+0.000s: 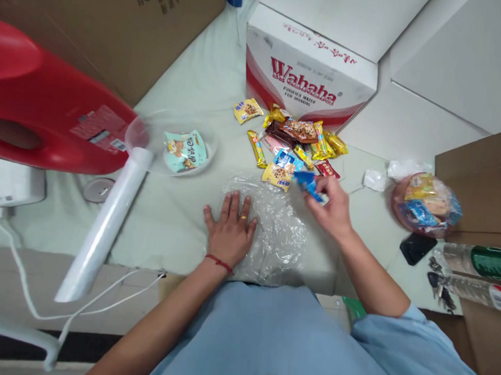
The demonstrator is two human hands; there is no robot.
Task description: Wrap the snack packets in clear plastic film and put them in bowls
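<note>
My left hand [229, 231] lies flat with its fingers spread on the left edge of a clear plastic bag or sheet [279, 234] on the cloth-covered table. In my right hand [334, 207] is a small blue snack packet [305, 182], pinched between thumb and fingers above the sheet's far right part. Just beyond it sits a pile of wrapped snacks, among them a yellow and blue cookie packet [276, 176], a brown packet [300, 131] and a red packet [327, 169]. A narrow yellow packet [257, 149] and another cookie packet [247, 110] lie at the pile's left side.
A clear bowl [210, 151] holds a mint-green packet [185, 151]. Left are a plastic roll [103, 229] and a red jug [68, 108]. A Wahaha carton [308, 72] stands behind. Right are a wrapped snack bowl [428, 204], black phone [417, 248], keys [442, 287] and bottles [479, 261].
</note>
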